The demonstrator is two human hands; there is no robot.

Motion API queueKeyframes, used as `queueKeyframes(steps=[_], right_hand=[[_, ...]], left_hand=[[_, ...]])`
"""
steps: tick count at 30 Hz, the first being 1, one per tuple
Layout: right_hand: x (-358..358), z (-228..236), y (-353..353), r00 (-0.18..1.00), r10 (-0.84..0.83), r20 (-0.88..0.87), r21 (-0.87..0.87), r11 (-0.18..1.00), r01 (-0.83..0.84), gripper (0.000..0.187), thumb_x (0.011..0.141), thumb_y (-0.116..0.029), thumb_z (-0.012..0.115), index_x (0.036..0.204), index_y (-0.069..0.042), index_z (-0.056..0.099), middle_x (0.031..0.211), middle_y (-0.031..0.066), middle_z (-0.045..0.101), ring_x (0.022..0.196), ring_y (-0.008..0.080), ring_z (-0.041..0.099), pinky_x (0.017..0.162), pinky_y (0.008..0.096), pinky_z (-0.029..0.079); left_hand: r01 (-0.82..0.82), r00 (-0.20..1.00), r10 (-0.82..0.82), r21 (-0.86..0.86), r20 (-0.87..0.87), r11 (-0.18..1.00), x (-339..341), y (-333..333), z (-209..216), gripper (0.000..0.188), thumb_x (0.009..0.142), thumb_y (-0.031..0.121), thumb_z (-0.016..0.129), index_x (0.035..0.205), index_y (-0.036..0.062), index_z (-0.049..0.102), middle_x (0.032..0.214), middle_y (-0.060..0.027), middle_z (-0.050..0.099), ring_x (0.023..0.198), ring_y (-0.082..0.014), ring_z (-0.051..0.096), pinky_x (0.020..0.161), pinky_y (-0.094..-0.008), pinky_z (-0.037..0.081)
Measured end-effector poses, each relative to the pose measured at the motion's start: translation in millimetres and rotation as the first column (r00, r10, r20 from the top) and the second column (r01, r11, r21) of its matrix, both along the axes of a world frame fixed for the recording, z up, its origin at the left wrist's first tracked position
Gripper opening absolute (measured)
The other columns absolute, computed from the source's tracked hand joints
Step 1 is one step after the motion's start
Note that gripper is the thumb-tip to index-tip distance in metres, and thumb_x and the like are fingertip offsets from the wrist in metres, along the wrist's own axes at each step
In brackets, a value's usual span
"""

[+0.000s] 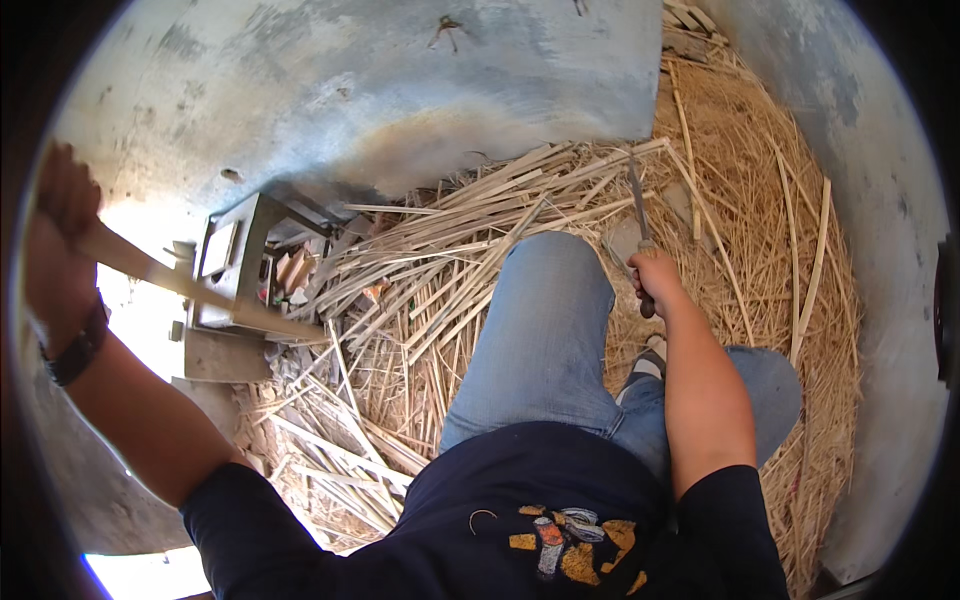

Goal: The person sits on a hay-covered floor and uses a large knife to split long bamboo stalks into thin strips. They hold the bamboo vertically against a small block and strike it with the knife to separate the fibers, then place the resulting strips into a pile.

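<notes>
Raised at the far left, my left hand is closed round one end of a pale wooden strip, perhaps split bamboo. The strip slants down to the right, blurred, in front of a grey cabinet-like box. My right hand, beyond my knees, grips the dark handle of a knife. Its long narrow blade points away from me, over the litter on the floor. The fingers of the right hand are wrapped round the handle. Blade and strip are well apart.
Pale split strips lie heaped across the floor ahead and to the left. Straw-like shavings cover the right side. A grey box stands against the stained wall. Another wall rises at right. My jeans-clad knees are bent.
</notes>
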State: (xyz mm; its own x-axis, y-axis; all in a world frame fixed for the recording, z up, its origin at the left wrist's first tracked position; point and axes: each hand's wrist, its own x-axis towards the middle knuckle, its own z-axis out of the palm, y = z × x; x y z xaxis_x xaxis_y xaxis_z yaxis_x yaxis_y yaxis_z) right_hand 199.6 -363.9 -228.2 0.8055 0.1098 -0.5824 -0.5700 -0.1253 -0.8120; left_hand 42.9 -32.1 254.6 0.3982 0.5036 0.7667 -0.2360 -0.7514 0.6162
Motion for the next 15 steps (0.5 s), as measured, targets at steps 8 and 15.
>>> queueKeyframes(steps=[8, 15], right_hand=[[-9, 4, -6, 0.991, -0.117, -0.064, -0.021, 0.993, 0.116, 0.013, 0.088, -0.014, 0.064, 0.087, -0.007, 0.054, 0.067, 0.0018, 0.051, 0.052, 0.0142, 0.047, 0.049, 0.0324, 0.042], [-5, 24, -4, 0.979, -0.178, -0.098, 0.017, 0.983, 0.18, 0.015, 0.087, -0.015, 0.067, 0.086, -0.007, 0.055, 0.065, 0.0017, 0.049, 0.054, 0.0137, 0.049, 0.048, 0.031, 0.042]], left_hand=[[-0.502, 0.627, 0.335, -0.036, -0.703, 0.864, -148, 208, -139, 0.05, 0.105, 0.045, 0.045, 0.076, 0.0052, 0.051, 0.058, 0.0002, 0.038, 0.05, -0.0127, 0.038, 0.048, -0.0336, 0.028], [-0.564, 0.304, 0.56, 0.329, -0.771, 0.758, -262, 309, -305, 0.059, 0.104, 0.045, 0.04, 0.095, -0.0059, 0.068, 0.087, -0.0251, 0.066, 0.082, -0.0403, 0.062, 0.078, -0.048, 0.046]])
